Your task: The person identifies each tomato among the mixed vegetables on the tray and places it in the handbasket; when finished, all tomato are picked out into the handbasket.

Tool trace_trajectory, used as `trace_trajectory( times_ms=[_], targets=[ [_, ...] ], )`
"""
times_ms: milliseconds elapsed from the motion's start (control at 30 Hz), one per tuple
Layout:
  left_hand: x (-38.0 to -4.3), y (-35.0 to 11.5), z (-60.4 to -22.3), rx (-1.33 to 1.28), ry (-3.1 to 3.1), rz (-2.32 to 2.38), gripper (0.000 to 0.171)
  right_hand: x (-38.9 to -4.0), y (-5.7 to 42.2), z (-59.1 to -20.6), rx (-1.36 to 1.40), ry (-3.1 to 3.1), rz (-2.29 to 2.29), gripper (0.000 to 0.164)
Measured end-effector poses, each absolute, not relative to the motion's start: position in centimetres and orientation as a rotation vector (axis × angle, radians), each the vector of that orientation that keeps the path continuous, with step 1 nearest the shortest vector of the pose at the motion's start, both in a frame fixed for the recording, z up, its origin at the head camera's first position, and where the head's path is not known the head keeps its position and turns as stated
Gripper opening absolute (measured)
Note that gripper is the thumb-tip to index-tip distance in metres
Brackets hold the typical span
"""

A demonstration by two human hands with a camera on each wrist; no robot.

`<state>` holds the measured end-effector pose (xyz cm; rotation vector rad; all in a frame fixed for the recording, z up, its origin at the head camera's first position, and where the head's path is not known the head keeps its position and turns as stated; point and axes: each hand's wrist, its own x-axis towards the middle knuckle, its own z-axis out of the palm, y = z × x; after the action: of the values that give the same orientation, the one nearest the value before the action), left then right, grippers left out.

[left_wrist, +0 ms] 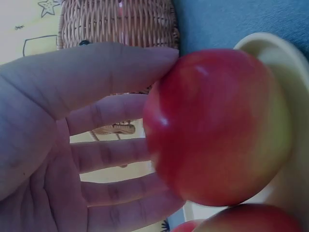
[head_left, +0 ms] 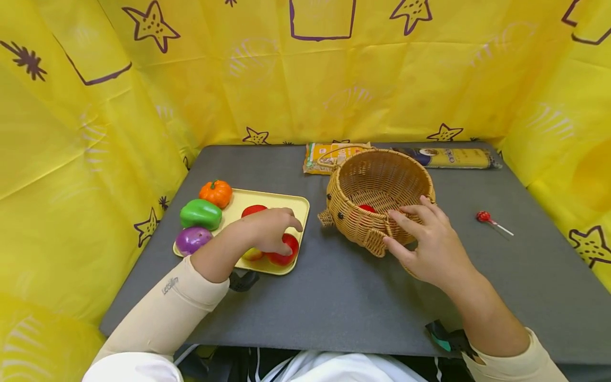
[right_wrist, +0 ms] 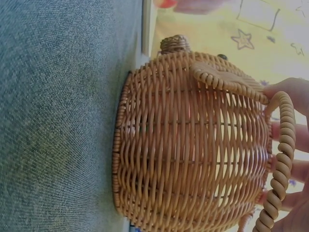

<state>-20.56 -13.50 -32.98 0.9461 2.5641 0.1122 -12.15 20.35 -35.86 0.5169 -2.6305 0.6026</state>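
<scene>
The left hand (head_left: 269,229) curves loosely, partly open, around a red apple (head_left: 286,259) at the near right corner of the tray (head_left: 297,206). The right hand (head_left: 431,249) holds the near right rim of the wicker basket (head_left: 355,227), fingers spread. A lollipop (head_left: 484,216) lies farther right on the desk (head_left: 343,307).

Open tabletop (head_left: 321,281) lies between tray (head_left: 277,200) and basket (head_left: 354,229), whose snout (head_left: 326,218) narrows the gap.
</scene>
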Motion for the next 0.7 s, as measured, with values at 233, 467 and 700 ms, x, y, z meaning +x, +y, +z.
trace_trajectory(
  times_ms=[233, 467, 700],
  targets=[
    [-20.01, -13.71, -33.59, 0.933, 2.565, 0.118, 0.043, -12.16, 20.34, -35.80, 0.518, -2.622, 0.603, 0.050],
    [-19.77, -13.85, -33.76, 0.928, 2.576, 0.072, 0.038, -12.12, 20.34, -35.79, 0.516, -2.618, 0.603, 0.049],
    [-19.77, -14.05, -33.80, 0.968, 2.595, 0.104, 0.036, -12.05, 20.29, -35.82, 0.512, -2.627, 0.603, 0.048]
  ],
)
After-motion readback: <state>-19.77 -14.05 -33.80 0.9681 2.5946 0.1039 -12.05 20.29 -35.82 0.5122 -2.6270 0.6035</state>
